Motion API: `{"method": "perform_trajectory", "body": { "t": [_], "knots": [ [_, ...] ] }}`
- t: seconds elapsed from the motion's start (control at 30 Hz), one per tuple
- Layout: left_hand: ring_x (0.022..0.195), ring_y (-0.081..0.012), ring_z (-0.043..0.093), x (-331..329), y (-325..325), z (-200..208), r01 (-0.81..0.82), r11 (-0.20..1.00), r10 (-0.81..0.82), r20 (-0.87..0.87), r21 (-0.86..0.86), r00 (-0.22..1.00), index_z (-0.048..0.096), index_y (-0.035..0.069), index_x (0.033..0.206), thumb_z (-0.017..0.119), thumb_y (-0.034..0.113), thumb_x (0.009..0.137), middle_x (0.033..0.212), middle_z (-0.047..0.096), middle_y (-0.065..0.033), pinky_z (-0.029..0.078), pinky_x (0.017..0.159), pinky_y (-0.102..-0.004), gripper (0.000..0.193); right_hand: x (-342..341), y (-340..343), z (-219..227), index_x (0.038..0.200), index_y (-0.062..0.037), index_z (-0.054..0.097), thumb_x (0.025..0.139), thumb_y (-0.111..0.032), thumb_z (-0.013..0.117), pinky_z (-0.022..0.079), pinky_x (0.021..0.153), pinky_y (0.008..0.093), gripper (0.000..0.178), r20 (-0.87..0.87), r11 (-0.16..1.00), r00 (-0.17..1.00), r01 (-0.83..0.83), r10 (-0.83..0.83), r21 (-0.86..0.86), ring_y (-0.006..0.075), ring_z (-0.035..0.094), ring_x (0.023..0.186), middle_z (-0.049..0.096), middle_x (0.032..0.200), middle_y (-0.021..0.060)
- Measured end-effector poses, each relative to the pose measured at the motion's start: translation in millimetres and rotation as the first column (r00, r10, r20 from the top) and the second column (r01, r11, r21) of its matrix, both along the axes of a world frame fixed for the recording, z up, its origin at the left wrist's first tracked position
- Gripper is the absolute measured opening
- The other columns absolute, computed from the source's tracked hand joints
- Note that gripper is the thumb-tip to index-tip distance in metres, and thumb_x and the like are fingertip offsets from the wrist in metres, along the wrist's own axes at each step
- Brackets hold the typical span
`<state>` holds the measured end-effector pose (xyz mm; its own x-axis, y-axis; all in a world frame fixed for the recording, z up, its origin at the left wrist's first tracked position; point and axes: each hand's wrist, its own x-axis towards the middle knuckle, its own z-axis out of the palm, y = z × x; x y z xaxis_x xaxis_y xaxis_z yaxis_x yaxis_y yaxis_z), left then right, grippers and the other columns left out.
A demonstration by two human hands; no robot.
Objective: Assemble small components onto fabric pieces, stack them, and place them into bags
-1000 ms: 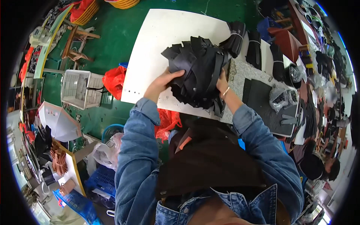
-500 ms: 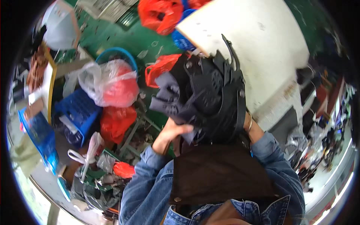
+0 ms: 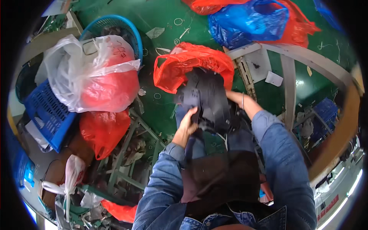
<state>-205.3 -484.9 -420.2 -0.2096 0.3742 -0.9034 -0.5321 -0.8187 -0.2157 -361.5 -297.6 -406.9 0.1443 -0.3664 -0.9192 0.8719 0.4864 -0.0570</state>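
Both my hands hold a thick bundle of black cut pieces [image 3: 207, 99], flat strap-like parts with holes, perhaps of leather or a similar sheet. My left hand [image 3: 186, 126] grips its near left side with the thumb on top. On the right side, my right hand [image 3: 237, 99] clasps the bundle, its fingers largely hidden behind the pieces. The bundle's far end sits at the mouth of an open red plastic bag [image 3: 163, 76] on the green floor. How far inside it reaches I cannot tell. Below the bundle are my legs and a dark brown apron [image 3: 218, 176].
To the left, a tied clear-and-pink plastic bag [image 3: 111, 84] rests near a round blue basket [image 3: 140, 42] and a blue crate [image 3: 57, 126]. Blue [image 3: 249, 23] and red bags lie at the far side. A table frame [image 3: 288, 84] stands right; a metal frame [image 3: 120, 161] stands left.
My hands have lowered the black bundle from near chest height to the red bag's mouth. My view has shifted; the white tabletop is no longer seen from above.
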Motion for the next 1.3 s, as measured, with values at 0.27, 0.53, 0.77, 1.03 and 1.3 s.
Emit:
{"method": "perform_trajectory", "body": {
  "t": [0.27,0.53,0.77,1.03,1.3],
  "knots": [
    [0.095,-0.0219,0.059,-86.3,-53.6,-190.8,0.121,0.991,-0.132,-0.248,-0.06,0.96,0.06,0.006,0.101,0.072,0.021,0.07,0.101,0.063,-0.0066,0.046,0.088,-0.0381,0.037,-42.1,-28.1,-145.1,0.132,-0.0008,0.032,0.077,-0.035,0.061,0.049,0.081,0.0344,0.071,-0.256,0.958,0.944,0.247,-0.206,0.142,0.0227,0.056,0.1,0.054,0.118,0.013],
    [0.103,-0.0266,0.055,-104.2,-45.2,-310.2,0.294,0.911,-0.355,-0.186,-0.289,0.916,0.049,0.005,0.124,0.062,0.05,0.075,0.117,0.056,-0.0116,0.041,0.091,-0.039,0.068,-25.2,-37.5,-283.7,0.136,-0.0032,0.019,0.063,-0.035,0.074,0.042,0.092,0.0437,0.097,-0.483,0.815,0.809,0.506,-0.335,0.282,0.0308,0.045,0.115,0.04,0.13,0.0178],
    [0.103,-0.0374,0.054,-100.9,-71.8,-294.8,0.246,-0.434,-0.876,0.47,-0.866,0.108,0.057,-0.003,0.11,0.037,0.066,0.082,0.11,0.054,-0.0277,0.041,0.089,-0.0449,0.077,-21.5,-40.6,-290.5,0.138,-0.0049,0.009,0.059,-0.032,0.076,0.046,0.087,0.0459,0.107,-0.408,0.783,0.813,0.548,-0.415,0.295,0.0334,0.049,0.111,0.038,0.129,0.0212],
    [0.101,-0.0284,0.052,-33.1,-62.3,-239.2,0.18,-0.473,-0.705,0.248,-0.863,-0.665,0.065,0.003,0.095,0.047,0.039,0.081,0.1,0.06,-0.0146,0.039,0.089,-0.0388,0.043,-30.6,-38.4,-303.5,0.141,-0.0072,-0.002,0.059,-0.03,0.078,0.048,0.084,0.0495,0.117,-0.412,0.75,0.849,0.502,-0.331,0.431,0.0368,0.049,0.111,0.032,0.135,0.0235],
    [0.11,-0.0261,0.04,18.9,-61.1,-174.5,0.046,-0.659,-0.408,0.304,-0.751,-0.861,0.069,0.012,0.091,0.05,0.021,0.078,0.107,0.054,-0.0088,0.026,0.098,-0.0473,0.025,-29.5,-50.4,-311.9,0.138,-0.0009,0.009,0.06,-0.033,0.078,0.048,0.084,0.0441,0.109,-0.179,0.812,0.891,0.454,-0.418,0.366,0.0325,0.052,0.109,0.036,0.132,0.025]
  ]
}}
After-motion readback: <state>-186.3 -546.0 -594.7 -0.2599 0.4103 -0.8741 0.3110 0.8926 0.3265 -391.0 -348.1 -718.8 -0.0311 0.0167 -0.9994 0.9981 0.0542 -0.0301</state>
